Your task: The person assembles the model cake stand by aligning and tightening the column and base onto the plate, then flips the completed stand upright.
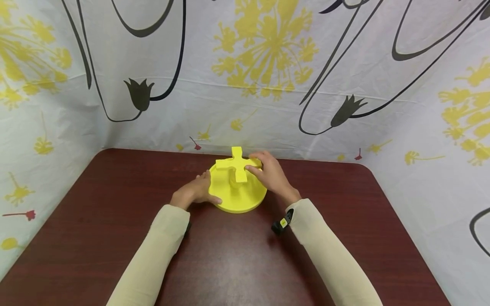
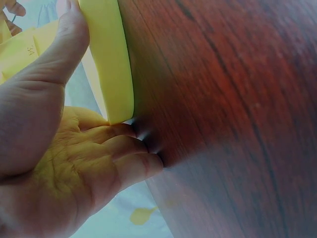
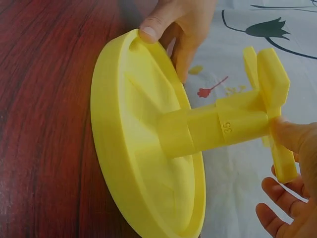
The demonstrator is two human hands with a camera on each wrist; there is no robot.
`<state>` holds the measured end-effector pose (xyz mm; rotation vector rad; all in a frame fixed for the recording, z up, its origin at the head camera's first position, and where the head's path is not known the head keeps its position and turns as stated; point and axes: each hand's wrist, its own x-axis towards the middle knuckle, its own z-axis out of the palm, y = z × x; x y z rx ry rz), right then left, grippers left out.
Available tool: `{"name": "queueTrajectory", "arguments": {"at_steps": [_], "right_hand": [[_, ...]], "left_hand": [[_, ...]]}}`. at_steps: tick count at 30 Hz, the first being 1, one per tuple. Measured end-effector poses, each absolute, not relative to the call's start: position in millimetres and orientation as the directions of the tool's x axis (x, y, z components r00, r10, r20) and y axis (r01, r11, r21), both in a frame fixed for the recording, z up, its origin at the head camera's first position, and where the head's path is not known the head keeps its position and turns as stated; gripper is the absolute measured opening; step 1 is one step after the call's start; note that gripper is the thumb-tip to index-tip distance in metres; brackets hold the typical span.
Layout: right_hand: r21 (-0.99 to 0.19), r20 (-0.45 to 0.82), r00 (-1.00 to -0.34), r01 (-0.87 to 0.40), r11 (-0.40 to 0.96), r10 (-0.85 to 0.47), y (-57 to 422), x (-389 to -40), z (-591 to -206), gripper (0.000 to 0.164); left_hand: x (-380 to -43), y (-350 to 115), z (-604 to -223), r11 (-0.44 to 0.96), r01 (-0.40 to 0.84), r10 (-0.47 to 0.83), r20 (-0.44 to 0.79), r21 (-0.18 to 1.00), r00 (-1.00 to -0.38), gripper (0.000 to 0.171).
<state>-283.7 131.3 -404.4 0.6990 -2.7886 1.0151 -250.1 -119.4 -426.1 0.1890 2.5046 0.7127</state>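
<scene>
A yellow round base with a raised rim lies on the table at its far side. From its middle rises a yellow post, stamped 35 in the right wrist view. On top of the post sits a yellow cross-shaped handle with four-way arms. My left hand holds the base's left edge, thumb on the rim and fingers spread along the side, fingertips down at the tabletop. My right hand pinches the right arm of the cross between thumb and fingers; its other fingers hang loosely below in the right wrist view.
The dark red wooden table runs under everything. A white cloth with yellow and grey flower prints hangs close behind the table's far edge and along both sides. A black band with a small device sits on the right wrist.
</scene>
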Motion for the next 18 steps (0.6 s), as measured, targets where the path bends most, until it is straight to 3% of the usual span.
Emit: {"name": "queueTrajectory", "arguments": {"at_steps": [9, 18], "right_hand": [[-0.55, 0.27, -0.899, -0.438, 0.711, -0.345, 127, -278, -404, 0.034], [-0.536, 0.23, -0.938, -0.345, 0.77, -0.26, 118, -268, -403, 0.033]], "left_hand": [[-251, -119, -426, 0.862, -0.001, 0.267, -0.456, 0.506, -0.849, 0.114], [-252, -119, -428, 0.866, 0.006, 0.265, -0.449, 0.5, -0.853, 0.115]]}}
